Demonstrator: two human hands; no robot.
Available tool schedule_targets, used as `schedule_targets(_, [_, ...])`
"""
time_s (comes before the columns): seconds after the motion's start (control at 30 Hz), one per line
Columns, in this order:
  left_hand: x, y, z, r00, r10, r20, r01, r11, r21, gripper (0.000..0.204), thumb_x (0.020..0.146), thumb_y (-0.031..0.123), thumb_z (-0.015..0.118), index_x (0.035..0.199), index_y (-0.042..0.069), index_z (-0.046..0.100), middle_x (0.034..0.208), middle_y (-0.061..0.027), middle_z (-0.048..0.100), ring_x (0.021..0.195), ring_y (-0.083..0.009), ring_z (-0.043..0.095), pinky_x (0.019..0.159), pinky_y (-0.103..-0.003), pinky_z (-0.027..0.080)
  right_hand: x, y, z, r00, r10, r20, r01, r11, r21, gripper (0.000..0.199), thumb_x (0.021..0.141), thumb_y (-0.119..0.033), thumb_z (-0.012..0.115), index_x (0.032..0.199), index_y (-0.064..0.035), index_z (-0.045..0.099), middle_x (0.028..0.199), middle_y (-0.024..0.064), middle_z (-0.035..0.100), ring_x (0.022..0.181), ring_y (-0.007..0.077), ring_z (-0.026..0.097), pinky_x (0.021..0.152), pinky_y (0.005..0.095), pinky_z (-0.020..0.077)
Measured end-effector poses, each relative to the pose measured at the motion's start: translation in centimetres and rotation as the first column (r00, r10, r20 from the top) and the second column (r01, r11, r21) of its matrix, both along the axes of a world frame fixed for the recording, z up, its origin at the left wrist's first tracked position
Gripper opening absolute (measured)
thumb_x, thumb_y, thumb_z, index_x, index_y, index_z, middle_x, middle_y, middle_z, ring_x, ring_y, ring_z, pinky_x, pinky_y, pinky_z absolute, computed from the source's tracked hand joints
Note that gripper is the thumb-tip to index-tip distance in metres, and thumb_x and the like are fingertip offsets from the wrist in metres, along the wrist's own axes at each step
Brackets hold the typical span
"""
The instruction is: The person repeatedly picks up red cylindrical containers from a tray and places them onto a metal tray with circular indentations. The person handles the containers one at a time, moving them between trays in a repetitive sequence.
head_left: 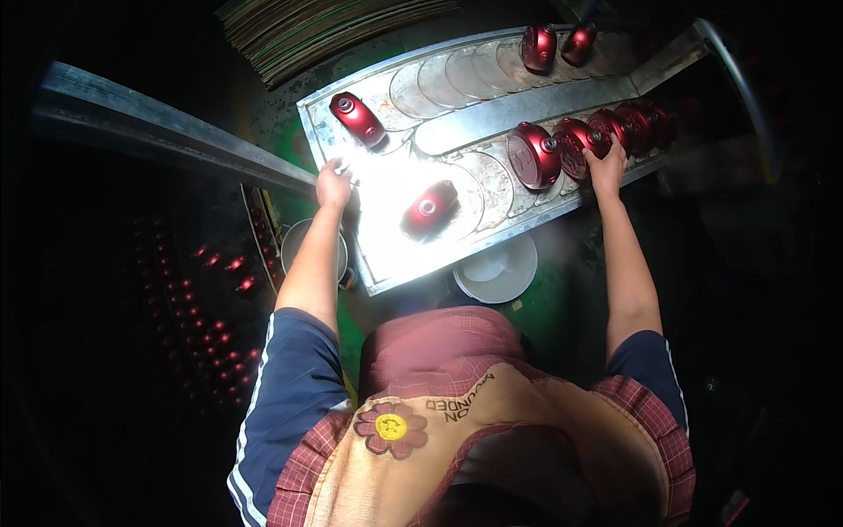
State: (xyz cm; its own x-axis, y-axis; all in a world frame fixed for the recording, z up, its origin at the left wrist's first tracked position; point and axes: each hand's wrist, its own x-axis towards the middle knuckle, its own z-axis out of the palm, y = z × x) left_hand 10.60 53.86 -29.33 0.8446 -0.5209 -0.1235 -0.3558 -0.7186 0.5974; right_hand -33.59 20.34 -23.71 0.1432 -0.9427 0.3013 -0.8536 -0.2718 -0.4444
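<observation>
A metal conveyor tray (386, 263) with round plates runs across the top of the view under bright light. Glossy red rounded metal shells sit on it: one at the far left (356, 119), one near the front (428, 209), a row at the right (533, 155) and two at the back (538, 46). My left hand (333, 185) rests on the tray's left edge, fingers curled over the rim. My right hand (608, 162) touches one red shell in the right row (580, 140), fingers on it.
A metal rail (149, 132) runs off to the left. A stack of flat discs (325, 31) lies at the top. A white bowl (499, 270) and a grey pot (294, 241) sit below the tray. A rack of small red parts (219, 299) stands left.
</observation>
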Motion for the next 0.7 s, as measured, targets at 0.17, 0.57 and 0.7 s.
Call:
schedule_targets(0.17, [1.6, 1.2, -2.7, 0.999, 0.022, 0.034, -0.029, 0.975, 0.218, 0.038, 0.079, 0.027, 0.076, 0.113, 0.012, 0.069, 0.115, -0.0166, 0.065, 0.105, -0.0308, 0.064, 0.091, -0.043, 0.051, -1.5, 11.0, 0.9, 0.850, 0.082, 0.520, -0.226, 0.949, 0.221, 0.062, 0.081, -0.003, 0.073, 0.138, -0.0046, 0.047, 0.133, 0.0129, 0.054, 0.121, 0.0221, 0.053, 0.098, 0.0354, 0.0479])
schedule_targets(0.57, [-6.9, 3.3, -1.7, 0.993, 0.082, -0.087, -0.065, 0.981, 0.183, 0.027, 0.083, 0.026, 0.061, 0.108, 0.015, 0.067, 0.099, -0.0150, 0.072, 0.097, -0.0354, 0.067, 0.087, -0.045, 0.050, -9.9, 21.6, -0.5, 0.762, -0.147, 0.630, -0.210, 0.865, 0.456, 0.051, 0.088, 0.002, 0.063, 0.136, 0.0016, 0.048, 0.129, 0.0175, 0.057, 0.107, 0.0188, 0.060, 0.091, 0.0292, 0.0503])
schedule_targets(0.7, [-10.2, 4.8, -3.2, 0.933, 0.098, -0.345, -0.119, 0.992, -0.040, 0.045, 0.077, 0.021, 0.068, 0.115, -0.002, 0.064, 0.099, -0.0181, 0.071, 0.094, -0.0271, 0.068, 0.085, -0.038, 0.050, -13.4, 20.4, -0.5, 0.687, -0.190, 0.701, -0.273, 0.827, 0.491, 0.049, 0.089, 0.000, 0.063, 0.136, 0.0000, 0.049, 0.126, 0.0158, 0.058, 0.103, 0.0173, 0.060, 0.084, 0.0275, 0.0514])
